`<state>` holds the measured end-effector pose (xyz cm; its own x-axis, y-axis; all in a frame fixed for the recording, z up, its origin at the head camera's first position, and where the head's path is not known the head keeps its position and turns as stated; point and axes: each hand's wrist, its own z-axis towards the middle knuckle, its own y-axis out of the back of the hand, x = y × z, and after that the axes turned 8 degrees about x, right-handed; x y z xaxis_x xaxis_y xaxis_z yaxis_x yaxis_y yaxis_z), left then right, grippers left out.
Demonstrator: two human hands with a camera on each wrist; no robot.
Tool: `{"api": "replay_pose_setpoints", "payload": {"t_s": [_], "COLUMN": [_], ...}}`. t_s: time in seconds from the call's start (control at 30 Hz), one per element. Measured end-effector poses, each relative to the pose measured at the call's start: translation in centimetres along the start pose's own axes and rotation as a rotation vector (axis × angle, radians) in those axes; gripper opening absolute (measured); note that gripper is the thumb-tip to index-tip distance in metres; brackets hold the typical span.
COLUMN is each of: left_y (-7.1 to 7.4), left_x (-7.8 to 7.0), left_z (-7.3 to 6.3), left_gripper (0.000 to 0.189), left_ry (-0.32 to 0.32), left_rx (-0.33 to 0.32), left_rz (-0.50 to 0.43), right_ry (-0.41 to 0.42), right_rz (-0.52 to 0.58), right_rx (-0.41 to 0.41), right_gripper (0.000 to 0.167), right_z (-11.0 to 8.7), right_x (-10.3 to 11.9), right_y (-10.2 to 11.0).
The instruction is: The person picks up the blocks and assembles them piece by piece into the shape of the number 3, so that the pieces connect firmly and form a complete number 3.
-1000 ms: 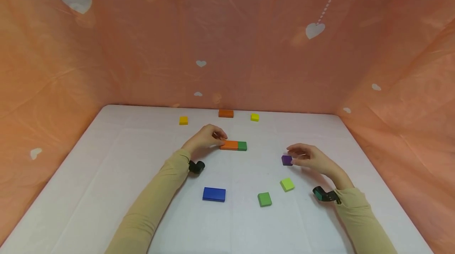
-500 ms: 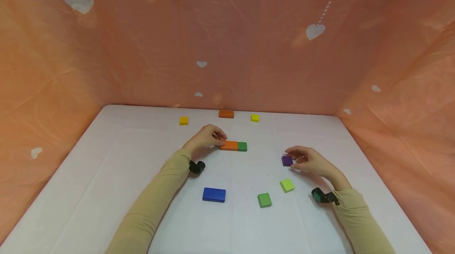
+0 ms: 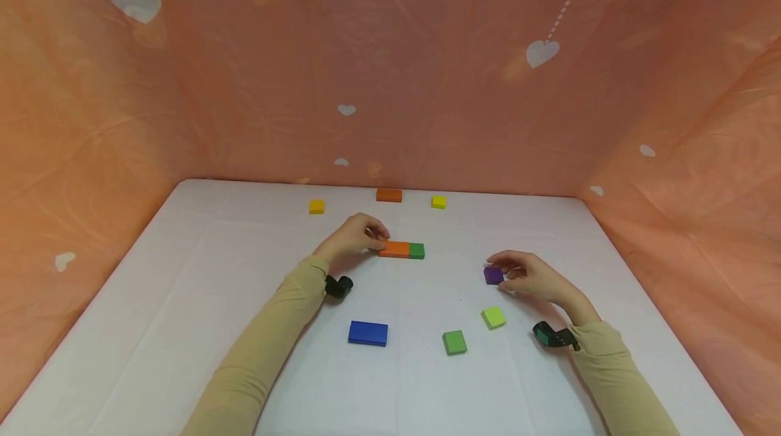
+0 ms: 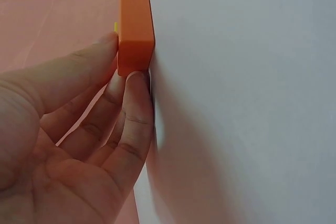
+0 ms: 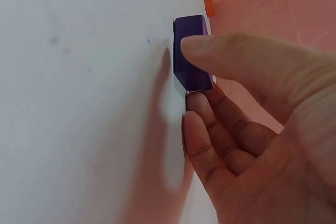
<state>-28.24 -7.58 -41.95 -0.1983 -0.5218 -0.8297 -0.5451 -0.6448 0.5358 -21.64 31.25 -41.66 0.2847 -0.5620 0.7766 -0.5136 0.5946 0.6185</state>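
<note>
At the middle of the table, my left hand (image 3: 350,236) holds the left end of a flat orange block (image 3: 396,250). The left wrist view has the thumb (image 4: 100,51) at the orange block's edge and a fingertip against its end face; other fingers are partly hidden. A small dark green block (image 3: 417,251) sits flush against the orange one's right end. Farther right, my right hand (image 3: 533,280) grips a small purple block (image 3: 491,276). Its thumb (image 5: 210,51) presses on one side of that block in the right wrist view, with curled fingers by the other end.
Nearer me on the white table (image 3: 152,327) lie a blue block (image 3: 368,333), a green block (image 3: 454,342) and a lime block (image 3: 493,317). Along the back are an amber block (image 3: 316,207), a brownish-orange block (image 3: 388,195) and a yellow block (image 3: 438,202). An orange curtain (image 3: 390,70) hangs behind.
My right hand has shifted slightly toward me, its thumb moving to the near side of the purple block. The left hand and the blocks stay where they were.
</note>
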Motion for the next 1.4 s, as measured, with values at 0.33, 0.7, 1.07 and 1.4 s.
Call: {"api": "replay_pose_setpoints", "payload": {"t_s": [0.33,0.7,1.07,1.4], "left_y": [0.04,-0.24,-0.67,-0.48], "left_x": [0.04,0.11,0.49,0.47], "left_z": [-0.05,-0.01,0.07,0.26], "left_gripper": [0.018,0.016,0.015,0.015], "left_ry": [-0.017,0.010,0.017,-0.021], "left_rx": [-0.002,-0.008,-0.015,-0.012], "left_rz": [0.010,-0.014,-0.008,0.007], "right_ry": [-0.001,-0.010,-0.032,0.001], "right_rz": [-0.046,-0.062,-0.057,-0.070], "right_rx": [0.009,0.007,0.008,0.006], "right_gripper": [0.044,0.042,0.037,0.035], "right_z": [0.08,-0.06,-0.08,0.01], "right_x": [-0.18,-0.20,-0.36,0.02], "right_y": [0.05,-0.27,-0.57,-0.36]}}
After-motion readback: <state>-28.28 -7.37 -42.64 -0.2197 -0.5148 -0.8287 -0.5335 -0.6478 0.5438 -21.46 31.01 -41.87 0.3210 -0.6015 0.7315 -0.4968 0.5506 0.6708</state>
